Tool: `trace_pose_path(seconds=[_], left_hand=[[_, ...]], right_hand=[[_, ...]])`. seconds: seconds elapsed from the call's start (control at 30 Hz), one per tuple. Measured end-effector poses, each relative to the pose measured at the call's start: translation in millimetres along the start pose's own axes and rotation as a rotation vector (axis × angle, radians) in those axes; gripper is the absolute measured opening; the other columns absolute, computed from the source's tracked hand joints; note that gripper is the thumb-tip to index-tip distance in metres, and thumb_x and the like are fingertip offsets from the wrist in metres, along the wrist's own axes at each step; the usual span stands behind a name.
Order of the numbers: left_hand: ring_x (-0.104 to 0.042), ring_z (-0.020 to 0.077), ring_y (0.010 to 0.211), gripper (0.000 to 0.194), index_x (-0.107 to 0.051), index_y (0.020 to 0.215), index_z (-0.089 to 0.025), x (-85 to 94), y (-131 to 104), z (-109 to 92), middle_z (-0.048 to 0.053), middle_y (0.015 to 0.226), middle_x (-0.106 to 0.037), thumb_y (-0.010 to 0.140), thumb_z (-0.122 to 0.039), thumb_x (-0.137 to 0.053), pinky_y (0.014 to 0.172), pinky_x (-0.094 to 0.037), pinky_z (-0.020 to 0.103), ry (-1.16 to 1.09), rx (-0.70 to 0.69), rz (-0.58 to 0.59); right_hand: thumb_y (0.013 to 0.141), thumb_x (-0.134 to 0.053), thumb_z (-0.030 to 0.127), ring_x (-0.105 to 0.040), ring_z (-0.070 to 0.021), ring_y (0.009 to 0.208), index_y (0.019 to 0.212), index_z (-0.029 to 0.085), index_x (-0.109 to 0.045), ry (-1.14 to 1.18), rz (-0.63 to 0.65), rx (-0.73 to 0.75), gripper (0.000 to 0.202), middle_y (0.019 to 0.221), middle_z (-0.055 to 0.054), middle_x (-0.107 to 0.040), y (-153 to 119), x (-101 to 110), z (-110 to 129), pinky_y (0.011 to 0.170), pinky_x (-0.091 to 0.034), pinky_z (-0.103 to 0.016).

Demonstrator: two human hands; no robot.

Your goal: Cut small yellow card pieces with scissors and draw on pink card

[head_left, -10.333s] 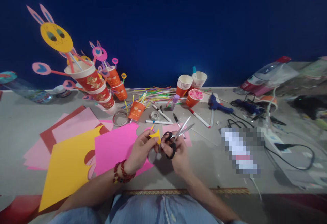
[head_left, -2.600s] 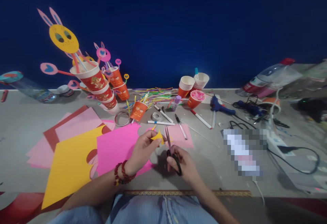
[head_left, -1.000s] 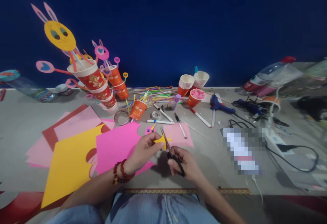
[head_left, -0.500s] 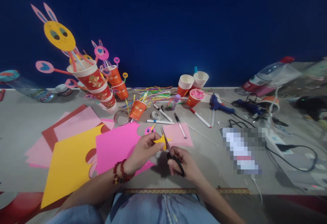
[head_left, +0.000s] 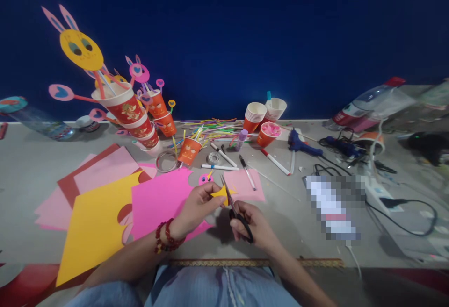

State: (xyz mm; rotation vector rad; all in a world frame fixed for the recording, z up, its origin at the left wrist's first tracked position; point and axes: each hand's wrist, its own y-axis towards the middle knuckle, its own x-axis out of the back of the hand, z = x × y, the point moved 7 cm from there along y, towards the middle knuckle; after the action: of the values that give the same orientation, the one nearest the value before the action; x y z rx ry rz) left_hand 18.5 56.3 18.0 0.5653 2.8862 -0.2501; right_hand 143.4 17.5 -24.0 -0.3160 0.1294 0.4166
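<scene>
Between its thumb and fingers, my left hand point(head_left: 201, 206) pinches a small yellow paper piece point(head_left: 220, 196) over the table. My right hand point(head_left: 251, 223) grips black-handled scissors point(head_left: 242, 220), with their blades pointing up and lying at the right edge of the yellow piece. A pink paper sheet point(head_left: 259, 188) lies just behind the scissors, with a black pen point(head_left: 248, 172) on it. A small pink paper face point(head_left: 204, 179) rests behind my left hand. Bright pink paper point(head_left: 157, 199) lies beside and under my left forearm, and a yellow sheet point(head_left: 94, 223) is farther left.
Decorated cup figures point(head_left: 122, 103) stand at the back left. Behind my hands are an orange cup point(head_left: 190, 152), markers, tape point(head_left: 213, 158) and loose coloured sticks point(head_left: 217, 129). On the right are a blue glue gun point(head_left: 303, 146), cables, a blurred-out phone point(head_left: 331, 209) and a bottle point(head_left: 365, 103).
</scene>
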Motion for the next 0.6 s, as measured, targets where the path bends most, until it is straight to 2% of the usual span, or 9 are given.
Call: trace_pose_path(seconds=[0.6], left_hand=[[-0.059,0.0140,0.071,0.029,-0.059,0.076,-0.017,0.9,0.2,2.8,0.001,0.073,-0.065,0.083,-0.043,-0.070,0.071,-0.045,0.025,0.005,0.030,-0.039]], right_hand=[[0.067,-0.071,0.071,-0.045,-0.0081,0.038,0.068,0.024,-0.037,-0.012,-0.006,-0.003,0.058,0.049,0.008,-0.049,-1.1,0.9,-1.4,0.040,-0.033,-0.020]])
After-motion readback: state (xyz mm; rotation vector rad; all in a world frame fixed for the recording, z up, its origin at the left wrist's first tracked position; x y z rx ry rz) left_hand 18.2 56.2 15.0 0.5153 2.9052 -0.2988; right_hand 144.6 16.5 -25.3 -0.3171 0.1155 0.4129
